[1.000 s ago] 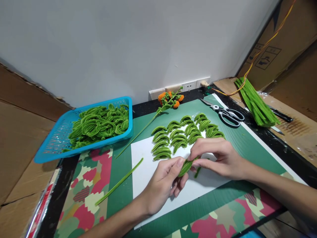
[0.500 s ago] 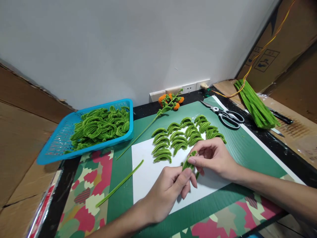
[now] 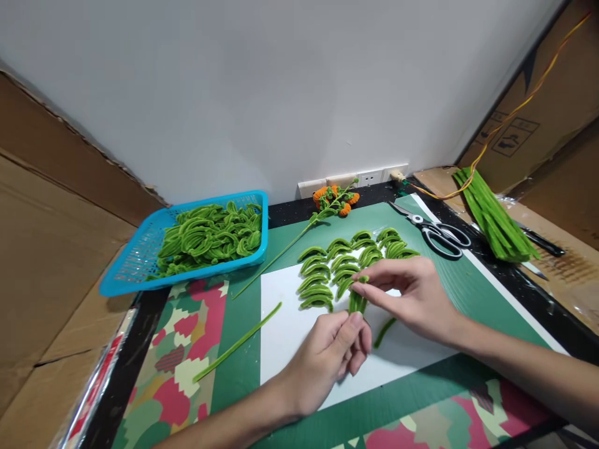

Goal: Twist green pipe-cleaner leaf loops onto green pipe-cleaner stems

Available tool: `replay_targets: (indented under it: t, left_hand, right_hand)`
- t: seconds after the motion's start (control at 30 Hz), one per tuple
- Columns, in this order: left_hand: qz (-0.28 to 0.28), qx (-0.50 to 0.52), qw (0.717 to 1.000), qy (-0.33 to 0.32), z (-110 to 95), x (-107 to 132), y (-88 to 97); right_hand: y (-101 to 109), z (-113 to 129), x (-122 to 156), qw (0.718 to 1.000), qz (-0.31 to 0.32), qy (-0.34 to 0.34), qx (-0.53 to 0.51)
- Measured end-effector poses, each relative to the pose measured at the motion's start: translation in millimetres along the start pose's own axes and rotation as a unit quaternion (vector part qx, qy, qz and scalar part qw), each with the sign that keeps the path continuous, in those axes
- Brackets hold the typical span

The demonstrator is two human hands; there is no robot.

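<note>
Above the white paper sheet [image 3: 284, 340], a green chenille leaf [image 3: 357, 303] is pinched low by the left hand [image 3: 332, 358], up top by the right hand [image 3: 412, 298]! Eleven o'clock is crowded by leaf rows [image 3: 344, 260]; elbow room is offered at eight, out to the sheet's edge.

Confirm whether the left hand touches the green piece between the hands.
Touching: the head view shows the left hand gripping the lower end of the green piece.

1. The green looped piece [image 3: 358, 302], slanted a second ago, is nearly upright between the left hand [image 3: 327, 358] and right hand [image 3: 412, 299].
2. More of the short green strip [image 3: 384, 333] shows.
3. The view shifts; the blue basket [image 3: 234, 267] appears farther right.
</note>
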State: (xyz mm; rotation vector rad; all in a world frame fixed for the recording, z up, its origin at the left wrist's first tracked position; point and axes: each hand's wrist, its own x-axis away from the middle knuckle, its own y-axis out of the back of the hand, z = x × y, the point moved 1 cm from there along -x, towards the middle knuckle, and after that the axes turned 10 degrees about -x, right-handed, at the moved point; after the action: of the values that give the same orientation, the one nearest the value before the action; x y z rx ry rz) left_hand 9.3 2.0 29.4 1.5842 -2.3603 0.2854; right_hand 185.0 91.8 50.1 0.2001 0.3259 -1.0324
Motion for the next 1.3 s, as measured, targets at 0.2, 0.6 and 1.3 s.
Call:
replay_targets:
  t: [0.2,0.6,1.3]
  left_hand:
    - [0.020,-0.004,1.000,-0.004,2,1,2.8]
    - [0.034,0.020,0.999,0.011,1,2,-0.7]
    - [0.093,0.060,0.994,0.005,-2,3,13.2]
  right_hand:
    - [-10,-13,5,0.984,-0.006,-0.098,-0.146]
    - [-14,-7,18,0.990,0.002,-0.060,-0.130]
    - [-4,-26,12,0.932,0.058,-0.177,-0.311]
